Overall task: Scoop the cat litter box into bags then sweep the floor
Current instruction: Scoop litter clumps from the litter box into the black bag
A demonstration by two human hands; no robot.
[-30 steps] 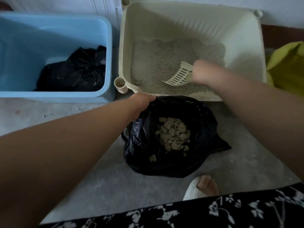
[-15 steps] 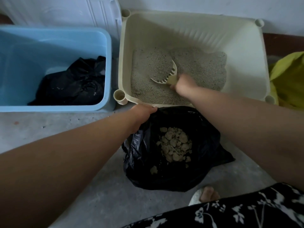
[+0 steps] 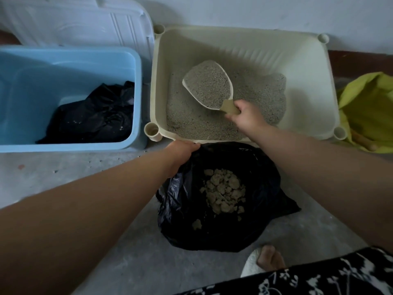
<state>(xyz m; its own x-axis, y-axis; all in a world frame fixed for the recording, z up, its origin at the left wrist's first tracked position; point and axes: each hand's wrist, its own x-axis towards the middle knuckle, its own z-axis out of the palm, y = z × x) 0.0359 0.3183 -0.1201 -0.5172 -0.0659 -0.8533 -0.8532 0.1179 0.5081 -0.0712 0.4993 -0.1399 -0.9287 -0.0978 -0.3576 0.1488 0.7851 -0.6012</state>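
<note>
A cream litter box (image 3: 306, 67) stands against the wall, with grey litter across its floor. My right hand (image 3: 247, 117) grips the handle of a cream scoop (image 3: 209, 85), which is held level inside the box and heaped with litter. In front of the box an open black bag (image 3: 261, 173) sits on the floor with pale clumps (image 3: 224, 190) at its bottom. My left hand (image 3: 180, 152) holds the bag's rim at its far left edge, close to the box's front corner.
A light blue tub (image 3: 25, 81) with a crumpled black bag (image 3: 95, 116) inside stands left of the box. A white lid (image 3: 85, 26) leans on the wall behind it. A yellow bag (image 3: 368, 107) lies at the right. My foot (image 3: 266, 260) rests on the grey floor (image 3: 148, 262).
My right hand pushed the scoop leftward through the litter, then lifted it up level and full. The view tilted down slightly. My left hand stayed on the bag rim.
</note>
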